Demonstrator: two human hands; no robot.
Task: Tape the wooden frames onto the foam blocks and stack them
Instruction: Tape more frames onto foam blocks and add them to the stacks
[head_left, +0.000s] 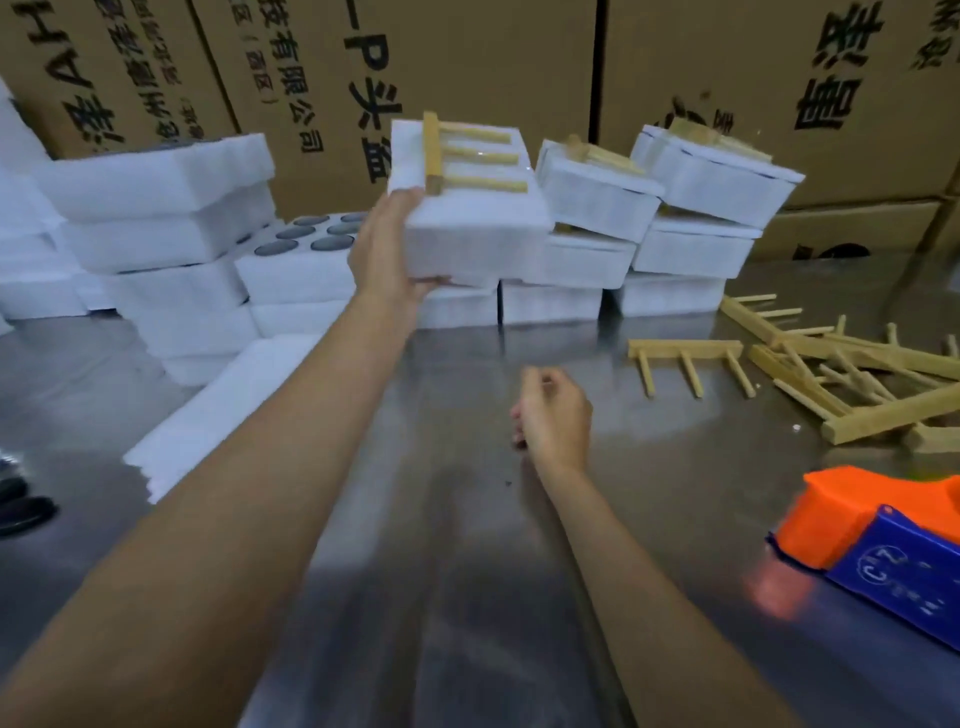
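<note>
My left hand grips a white foam block by its left end, thumb on top and fingers beneath, and holds it tilted in the air over the back row of blocks. A wooden frame with three pegs lies taped on its top face. Right of it stand stacked foam blocks with frames on them. My right hand hovers over the steel table with loosely curled fingers and holds nothing. A single loose frame lies on the table to its right.
A pile of loose wooden frames lies at the right. An orange and blue tape dispenser sits at the right front. Bare foam blocks are stacked at the left, one with round holes. Cardboard boxes wall off the back.
</note>
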